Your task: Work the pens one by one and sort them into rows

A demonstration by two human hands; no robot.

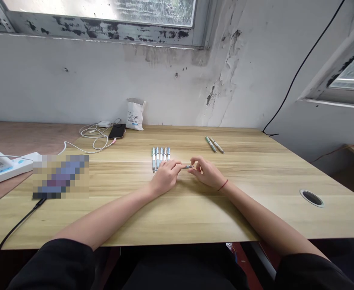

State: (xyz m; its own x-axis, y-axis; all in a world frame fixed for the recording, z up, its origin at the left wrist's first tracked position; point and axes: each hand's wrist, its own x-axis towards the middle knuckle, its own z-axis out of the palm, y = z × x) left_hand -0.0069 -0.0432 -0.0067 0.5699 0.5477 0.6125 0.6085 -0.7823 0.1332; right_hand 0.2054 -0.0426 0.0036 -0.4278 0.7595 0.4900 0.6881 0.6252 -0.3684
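My left hand (166, 177) is closed on a pen (189, 166), whose tip points right toward my other hand. Just right of that tip is my right hand (206, 172), its thumb and fingers apart and curved, with nothing seen between them. Several pens (157, 157) lie side by side behind my left hand, which hides the lower ends of some. Farther back on the right, a green pen (210, 144) and a pale pen (217, 145) lie on the wooden table (255, 161).
A white packet (135, 114) stands by the wall, beside a black phone (117, 131) and white cables (97, 137). At the left are a power strip (12, 169) and a blurred-out device (60, 177). A round cable hole (311, 198) is at the right.
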